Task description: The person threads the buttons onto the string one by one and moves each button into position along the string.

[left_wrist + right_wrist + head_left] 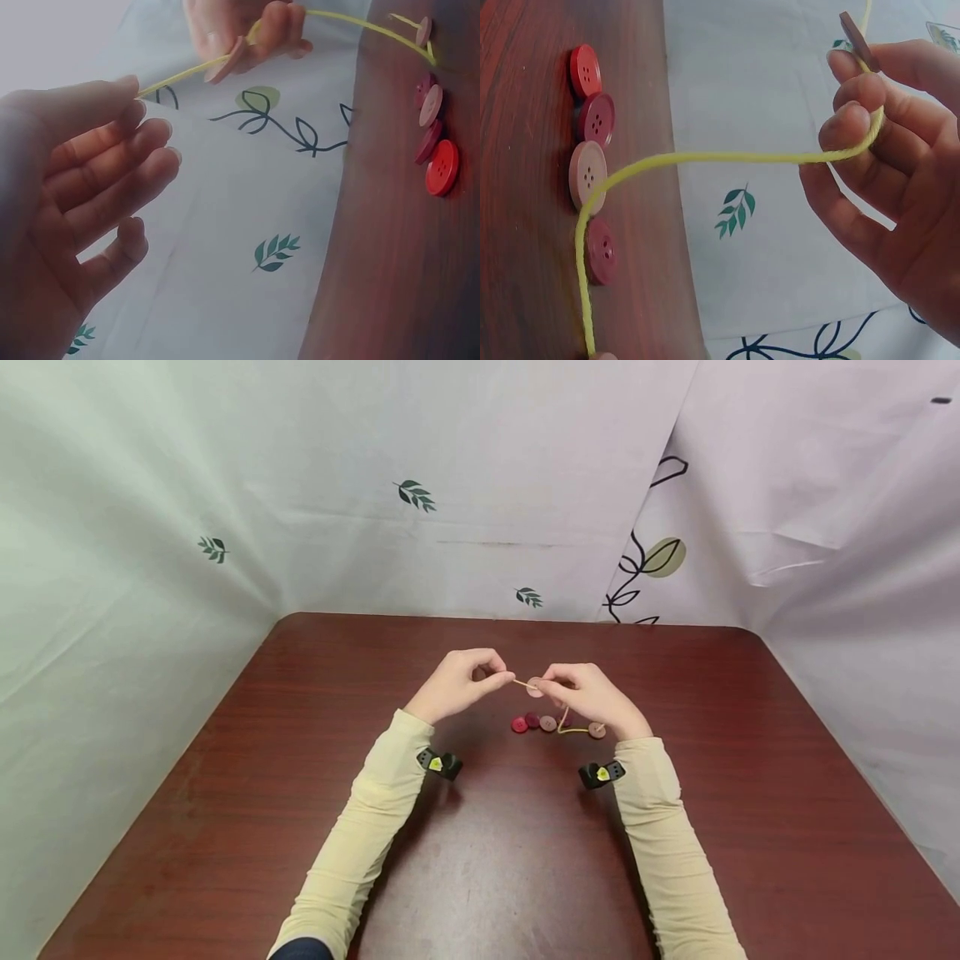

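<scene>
My left hand [463, 683] pinches the end of a yellow cord [720, 157] between thumb and forefinger, its other fingers loosely bent. Facing it, my right hand [592, 695] holds a pale pink button [534, 687] at the fingertips. The cord passes through this button and stretches taut between the hands. From the right fingers it droops to the table, where a second pinkish button [424, 31] is on its far end. Below the hands lie a red button [587, 71], a maroon button [596, 120], a pale pink four-hole button [585, 165] and a dark pink button [602, 251].
The reddish-brown wooden table [225, 793] has rounded far corners. White cloth [337, 527] with leaf prints hangs behind it and along both sides. Each wrist wears a black strap with a small camera, the left strap [442, 762] and the right strap [600, 774].
</scene>
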Motion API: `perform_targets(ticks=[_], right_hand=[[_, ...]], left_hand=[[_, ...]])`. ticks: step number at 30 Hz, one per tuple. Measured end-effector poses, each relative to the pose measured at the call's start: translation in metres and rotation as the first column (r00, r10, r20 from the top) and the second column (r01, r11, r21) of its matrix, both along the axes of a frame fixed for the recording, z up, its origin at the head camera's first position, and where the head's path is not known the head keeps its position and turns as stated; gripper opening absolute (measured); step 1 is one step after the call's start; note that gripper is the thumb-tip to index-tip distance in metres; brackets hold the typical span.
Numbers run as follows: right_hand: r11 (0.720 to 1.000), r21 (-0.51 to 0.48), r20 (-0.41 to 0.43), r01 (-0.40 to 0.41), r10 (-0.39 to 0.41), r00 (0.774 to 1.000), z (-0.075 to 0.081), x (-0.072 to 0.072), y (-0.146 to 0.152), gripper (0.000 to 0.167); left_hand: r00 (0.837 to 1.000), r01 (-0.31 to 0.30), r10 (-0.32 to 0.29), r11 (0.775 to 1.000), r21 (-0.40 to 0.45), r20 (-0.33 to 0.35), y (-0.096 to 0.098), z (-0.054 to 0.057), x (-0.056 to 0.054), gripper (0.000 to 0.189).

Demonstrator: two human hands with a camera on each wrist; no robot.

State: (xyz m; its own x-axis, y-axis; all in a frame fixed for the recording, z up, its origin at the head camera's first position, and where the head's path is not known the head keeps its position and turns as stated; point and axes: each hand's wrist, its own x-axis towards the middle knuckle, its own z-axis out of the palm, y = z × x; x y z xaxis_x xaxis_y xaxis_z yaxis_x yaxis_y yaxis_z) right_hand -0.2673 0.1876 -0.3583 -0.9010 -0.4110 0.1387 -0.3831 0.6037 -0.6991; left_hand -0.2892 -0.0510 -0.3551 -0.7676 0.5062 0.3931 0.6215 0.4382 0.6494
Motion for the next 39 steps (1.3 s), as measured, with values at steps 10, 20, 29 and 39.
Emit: perform_targets(ticks=[10, 20, 29, 39], right_hand=[[0.999, 0.031, 0.017, 0.017, -0.018, 1.0, -0.004, -0.004, 0.01, 0.024], [0.998, 0.062, 0.025, 0.027, -0.028, 0.999, -0.007, -0.006, 0.014, 0.023], [0.996, 0.085, 0.05, 0.032, -0.037, 0.998, -0.01, -0.007, 0.017, 0.032], [0.995, 0.096, 0.111, 0.024, -0.035, 0.993, -0.014, -0.009, 0.024, 0.031]], left_hand=[[0.999, -0.024, 0.022, 0.998, 0.065, 0.034, -0.006, 0.004, 0.002, 0.011], [0.962, 0.164, -0.216, 0.946, 0.281, 0.166, 0.003, 0.001, 0.002, 0.016], [0.955, 0.183, -0.231, 0.952, 0.244, 0.186, 0.01, -0.003, 0.006, 0.011], [0.983, 0.109, -0.134, 0.977, 0.185, 0.128, 0.005, -0.001, 0.001, 0.015]])
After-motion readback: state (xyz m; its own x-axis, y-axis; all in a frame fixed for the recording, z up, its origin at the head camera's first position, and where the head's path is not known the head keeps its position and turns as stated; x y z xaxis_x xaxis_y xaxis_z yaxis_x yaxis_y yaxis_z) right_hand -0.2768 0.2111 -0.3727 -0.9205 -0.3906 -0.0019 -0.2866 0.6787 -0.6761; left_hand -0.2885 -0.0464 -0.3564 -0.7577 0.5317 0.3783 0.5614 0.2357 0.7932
